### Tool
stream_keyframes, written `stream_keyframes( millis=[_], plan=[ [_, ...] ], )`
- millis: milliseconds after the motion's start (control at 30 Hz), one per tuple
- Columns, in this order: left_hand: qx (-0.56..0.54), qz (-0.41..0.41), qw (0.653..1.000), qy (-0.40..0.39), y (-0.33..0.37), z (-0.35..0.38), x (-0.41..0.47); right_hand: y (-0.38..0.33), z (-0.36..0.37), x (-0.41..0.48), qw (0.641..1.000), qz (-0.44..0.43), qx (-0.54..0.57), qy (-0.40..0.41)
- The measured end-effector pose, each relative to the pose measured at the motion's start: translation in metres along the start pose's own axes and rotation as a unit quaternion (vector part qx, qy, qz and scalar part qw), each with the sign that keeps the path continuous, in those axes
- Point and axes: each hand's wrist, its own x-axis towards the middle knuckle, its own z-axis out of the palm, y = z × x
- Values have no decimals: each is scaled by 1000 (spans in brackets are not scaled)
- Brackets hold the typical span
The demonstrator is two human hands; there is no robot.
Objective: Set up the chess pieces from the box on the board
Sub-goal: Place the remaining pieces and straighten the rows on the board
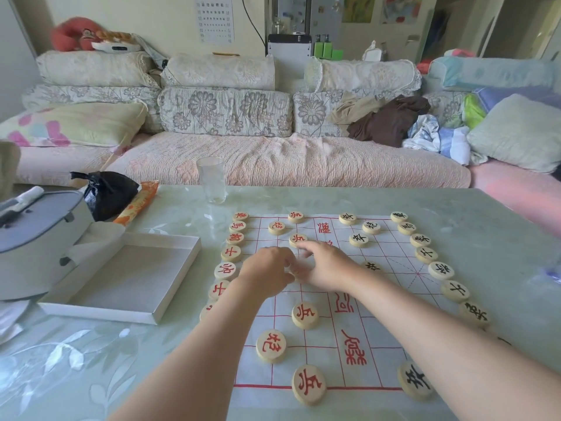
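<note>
The board (318, 369) was laid on the table (470, 226), with the box (121, 275) seen emptied at its nine o'clock. Red pieces were ranged along the nine o'clock edge and black along the three o'clock edge, so the setup was judged nearly done. The left hand (265, 268) and right hand (329, 265) were held together near the board's centre, fingers curled downward. Whether a piece was pinched could not be told. A red soldier (298, 239) was seen at twelve o'clock of the right fingertips. Any piece set down should be centred on its crossing, with its neighbours left undisturbed.
</note>
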Motion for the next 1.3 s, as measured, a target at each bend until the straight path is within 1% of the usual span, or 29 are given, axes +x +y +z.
stream_keyframes(
  millis=[200, 333, 500, 600, 700, 833, 900, 967, 1167, 1300],
  plan=[
    [6, 4, 1000, 4, 2, 4, 2, 5, -1, -1, 1000, 14, 12, -18],
    [3, 7, 1000, 9, 2, 5, 3, 5, 1, 2, 1000, 7, 4, -19],
    [-2, 9, 1000, -10, 0, 4, 5, 6, 2, 0, 1000, 4, -1, -22],
    [-8, 13, 1000, -7, 1, -1, 5, 5, -3, -1, 1000, 9, 0, -18],
    [-3, 18, 1000, 11, 9, -11, 3, 8, -18, -6, 999, 25, 26, 6],
    [-2, 31, 999, 23, 30, -18, 3, 27, -50, -24, 994, 48, 64, 71],
    [-6, 47, 999, 20, 45, -17, 2, 46, -62, -37, 990, 63, 69, 109],
    [-4, 67, 998, 13, 63, -12, 1, 66, -70, -50, 987, 87, 54, 120],
    [17, 111, 993, -26, 104, 20, 5, 106, -75, -75, 990, 113, -12, 88],
    [29, 107, 993, -37, 113, 36, 16, 114, -71, -74, 992, 114, -22, 54]
  ],
)
